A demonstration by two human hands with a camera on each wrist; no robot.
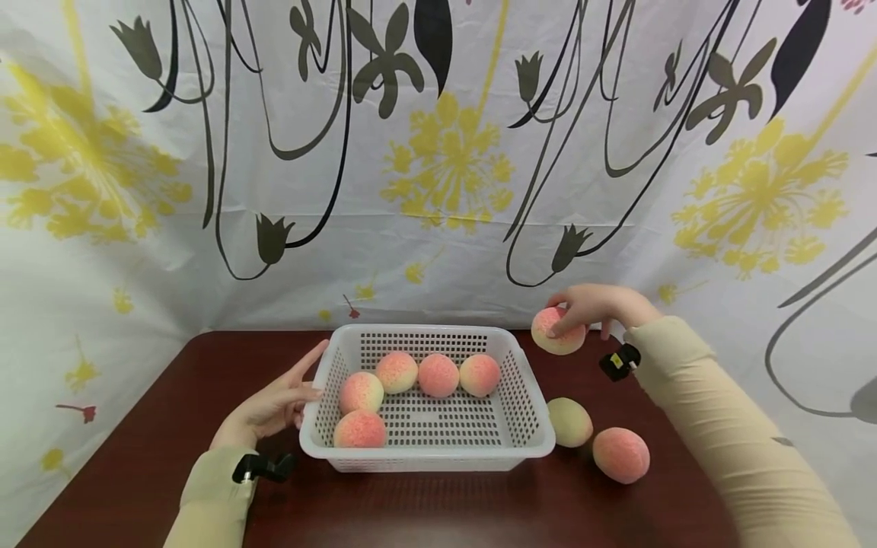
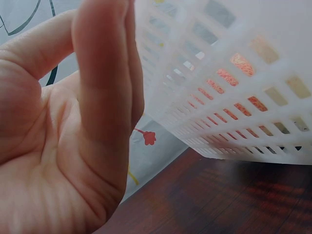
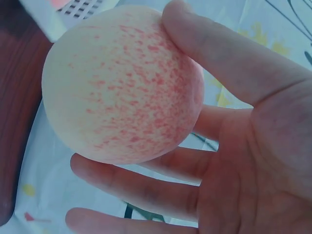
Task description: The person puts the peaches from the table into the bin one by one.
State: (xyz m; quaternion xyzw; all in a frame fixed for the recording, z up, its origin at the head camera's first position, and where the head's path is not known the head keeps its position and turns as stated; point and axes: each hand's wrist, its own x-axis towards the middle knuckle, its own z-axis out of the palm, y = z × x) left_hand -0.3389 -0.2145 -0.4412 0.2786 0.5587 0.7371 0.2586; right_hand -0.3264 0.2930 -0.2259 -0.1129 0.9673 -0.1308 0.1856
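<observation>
My right hand (image 1: pixel 594 306) holds a pink-and-cream peach (image 1: pixel 558 331) in the air, past the right back corner of a white plastic basket (image 1: pixel 428 461). Close up in the right wrist view, the thumb presses the top of the peach (image 3: pixel 122 87) and fingers support it from below. My left hand (image 1: pixel 277 399) is at the basket's left side, its index finger stretched along the wall and the thumb right at the rim. In the left wrist view, extended fingers (image 2: pixel 105 73) stand beside the slotted basket wall (image 2: pixel 219 97). Several peaches (image 1: pixel 438 375) lie inside the basket, along its back and left.
Right of the basket, a yellowish peach (image 1: pixel 569 422) sits against its wall, with a pinker peach (image 1: pixel 620 455) beside it. Everything stands on a dark red-brown table (image 1: pixel 438 517). A white floral cloth (image 1: pixel 425 281) hangs behind the table's back edge.
</observation>
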